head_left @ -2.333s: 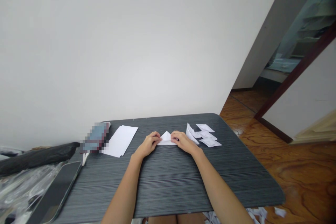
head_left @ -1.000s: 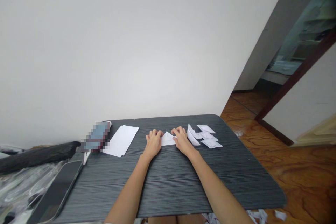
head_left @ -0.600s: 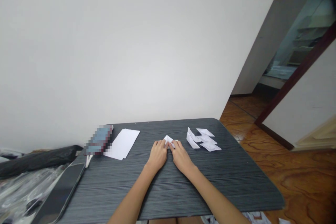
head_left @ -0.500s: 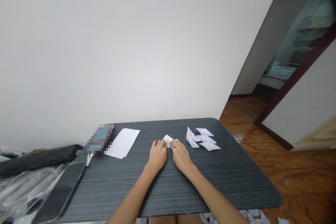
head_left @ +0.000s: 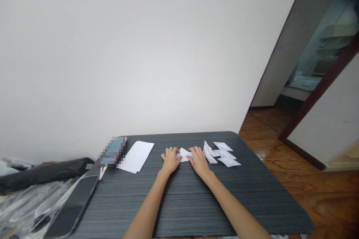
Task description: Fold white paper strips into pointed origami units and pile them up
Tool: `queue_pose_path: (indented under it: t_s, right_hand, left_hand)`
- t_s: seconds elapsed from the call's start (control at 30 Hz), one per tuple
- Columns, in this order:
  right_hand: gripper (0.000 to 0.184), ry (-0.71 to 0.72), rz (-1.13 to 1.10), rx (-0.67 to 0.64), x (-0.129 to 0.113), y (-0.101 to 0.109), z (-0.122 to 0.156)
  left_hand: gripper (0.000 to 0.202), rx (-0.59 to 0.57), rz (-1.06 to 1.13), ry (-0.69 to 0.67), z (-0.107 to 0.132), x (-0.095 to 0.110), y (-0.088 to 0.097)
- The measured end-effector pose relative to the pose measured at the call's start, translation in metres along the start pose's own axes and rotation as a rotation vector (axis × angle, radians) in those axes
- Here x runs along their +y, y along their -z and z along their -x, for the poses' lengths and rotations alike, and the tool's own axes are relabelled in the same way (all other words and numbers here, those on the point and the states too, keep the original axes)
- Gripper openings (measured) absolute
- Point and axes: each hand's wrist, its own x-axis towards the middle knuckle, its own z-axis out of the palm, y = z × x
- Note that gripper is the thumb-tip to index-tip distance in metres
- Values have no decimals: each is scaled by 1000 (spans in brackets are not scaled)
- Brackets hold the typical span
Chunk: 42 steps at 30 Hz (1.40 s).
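A small folded white paper (head_left: pixel 184 153) with a pointed top lies on the dark table between my two hands. My left hand (head_left: pixel 171 159) grips its left end, fingers curled and thumb against the paper. On the other side, my right hand (head_left: pixel 198 160) has thumb and fingers on the right end. Parts of both ends are hidden beneath the fingers. Just right of my right hand sits a group of several folded paper pieces (head_left: pixel 223 153), some standing up at an angle and others lying flat.
A stack of white paper sheets (head_left: pixel 138 155) lies left of my hands. Beside it is a blurred-out device (head_left: pixel 112 152) with a white cable (head_left: pixel 102 173). A black phone (head_left: pixel 73 205) rests at the table's left edge (head_left: pixel 117 209). A white wall stands behind.
My hands have moved apart, from the middle of the folded paper to its two ends, so more of it shows. The whole view has shifted slightly.
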Motion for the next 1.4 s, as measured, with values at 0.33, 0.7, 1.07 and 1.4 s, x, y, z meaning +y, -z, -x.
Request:
queue_pose_path:
  t_s: [0.33,0.7,1.07,1.4]
  right_hand:
    - [9,21,-191,-122,1,4,-12]
    - [15,296,-175,-122,9,20,-4]
    - [16,31,-266,-221,20,5,-14]
    - [12,23,-173,-170,15,6,-11]
  left_hand:
    - [14,35,150,-107,-3,-11,1]
    - [18,-4,103,-474,3,-17,11]
    - [16,44,329,-247,-12,-28,-2]
    - [17,97,19,-222,-1,-17,2]
